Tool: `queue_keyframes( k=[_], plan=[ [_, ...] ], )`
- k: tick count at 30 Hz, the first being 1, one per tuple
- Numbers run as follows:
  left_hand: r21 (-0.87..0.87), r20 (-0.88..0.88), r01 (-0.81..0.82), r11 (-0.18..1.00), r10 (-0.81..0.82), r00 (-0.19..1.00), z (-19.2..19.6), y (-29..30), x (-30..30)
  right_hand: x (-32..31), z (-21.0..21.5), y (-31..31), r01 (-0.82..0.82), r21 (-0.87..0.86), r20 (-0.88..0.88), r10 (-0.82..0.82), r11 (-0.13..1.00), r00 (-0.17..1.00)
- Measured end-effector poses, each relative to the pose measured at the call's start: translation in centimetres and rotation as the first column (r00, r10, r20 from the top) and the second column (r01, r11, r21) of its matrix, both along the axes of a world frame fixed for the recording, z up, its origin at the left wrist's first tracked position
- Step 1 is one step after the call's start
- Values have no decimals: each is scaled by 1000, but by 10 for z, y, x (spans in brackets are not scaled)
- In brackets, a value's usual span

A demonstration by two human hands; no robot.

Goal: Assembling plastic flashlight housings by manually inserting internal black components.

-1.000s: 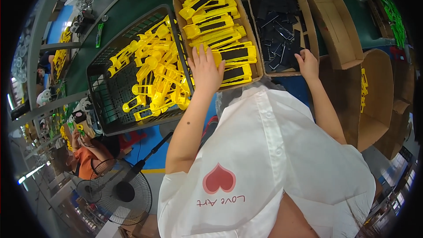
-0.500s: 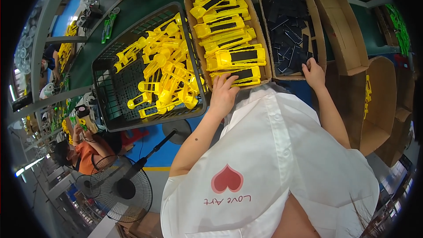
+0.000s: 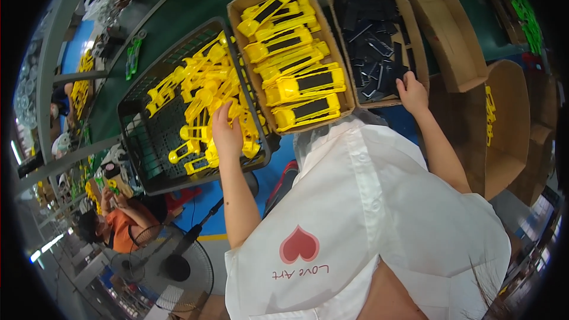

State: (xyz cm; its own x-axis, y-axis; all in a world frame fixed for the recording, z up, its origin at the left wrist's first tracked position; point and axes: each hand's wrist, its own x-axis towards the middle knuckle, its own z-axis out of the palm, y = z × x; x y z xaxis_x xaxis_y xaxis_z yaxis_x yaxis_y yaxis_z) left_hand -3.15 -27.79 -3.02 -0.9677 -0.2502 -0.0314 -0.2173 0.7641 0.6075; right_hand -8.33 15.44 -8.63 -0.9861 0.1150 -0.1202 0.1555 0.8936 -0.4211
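My left hand is over the black plastic basket, its fingers apart and touching the heap of yellow plastic parts; no part is seen lifted. My right hand is at the near right corner of a cardboard box holding flat black panels. Its fingers and thumb are pinched together at the edge of a black panel, partly hidden by the fingertips. Between the two hands stands a cardboard box with yellow parts laid in a stack, each with a black panel set in it.
To the right are a shallow cardboard box and a deeper carton with yellow pieces. Green parts lie on the green bench at left. A standing fan and a person in orange are at lower left.
My left hand has left the nearest yellow part in the cardboard box and moved left to the basket's heap. My right hand stays by the black panels. The whole view has shifted slightly.
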Motion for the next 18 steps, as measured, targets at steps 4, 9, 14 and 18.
queue_keyframes(
  k=[4, 9, 14, 18],
  plan=[
    [-237, 85, 201, 951, -186, 979, -12, 12, 9, -9, -10, -3, 140, -328, 52, -130, 934, 990],
    [-289, 16, 203, 936, -207, 978, -14, 3, 3, -31, 44, -40, 156, -721, 189, -24, 675, 982],
    [-264, -106, -4, 965, -25, 994, -1, -19, 6, -39, 72, -58, 91, -760, 158, 47, 644, 986],
    [-67, -523, -352, 934, 268, 809, 13, -36, 7, -48, 82, -60, 150, -861, 208, 67, 485, 976]
  ],
)
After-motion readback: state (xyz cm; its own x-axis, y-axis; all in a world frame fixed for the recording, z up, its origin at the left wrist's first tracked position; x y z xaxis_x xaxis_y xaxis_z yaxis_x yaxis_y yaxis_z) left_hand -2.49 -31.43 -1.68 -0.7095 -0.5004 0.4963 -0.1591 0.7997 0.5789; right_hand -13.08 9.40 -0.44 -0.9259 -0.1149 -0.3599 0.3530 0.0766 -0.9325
